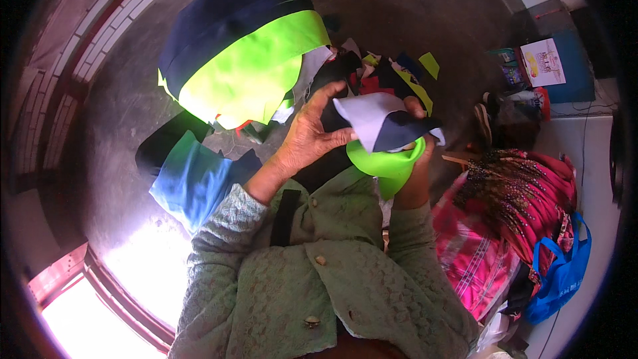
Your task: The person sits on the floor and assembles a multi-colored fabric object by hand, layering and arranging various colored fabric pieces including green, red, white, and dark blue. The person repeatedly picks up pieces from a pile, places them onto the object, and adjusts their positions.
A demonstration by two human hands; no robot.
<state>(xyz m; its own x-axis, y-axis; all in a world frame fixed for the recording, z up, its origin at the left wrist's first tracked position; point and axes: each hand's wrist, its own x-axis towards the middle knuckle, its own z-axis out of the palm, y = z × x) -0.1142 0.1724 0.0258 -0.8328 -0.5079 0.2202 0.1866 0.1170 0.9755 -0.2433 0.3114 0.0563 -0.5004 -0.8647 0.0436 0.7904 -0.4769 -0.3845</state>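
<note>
My right hand (418, 176) grips small fabric pieces in front of my chest. Among them are a pale lavender-white piece with a navy part (372, 116) and a bright neon-green piece (392, 167) that curls downward. Some of its fingers are hidden behind the cloth. To the left of these pieces, my left hand (307, 131) has its thumb and forefinger spread wide apart. Its thumb tip is at the cloth's left edge, and its other fingers are mostly hidden.
A large navy and neon-green fabric bundle (246, 60) stands ahead to the left. Scattered cloth scraps (379, 83) lie beyond my hands. Blue cloth (189, 176) is at my left. On the right are a pink-red textile (525, 193), a blue bag (565, 272) and a shoe (483, 123).
</note>
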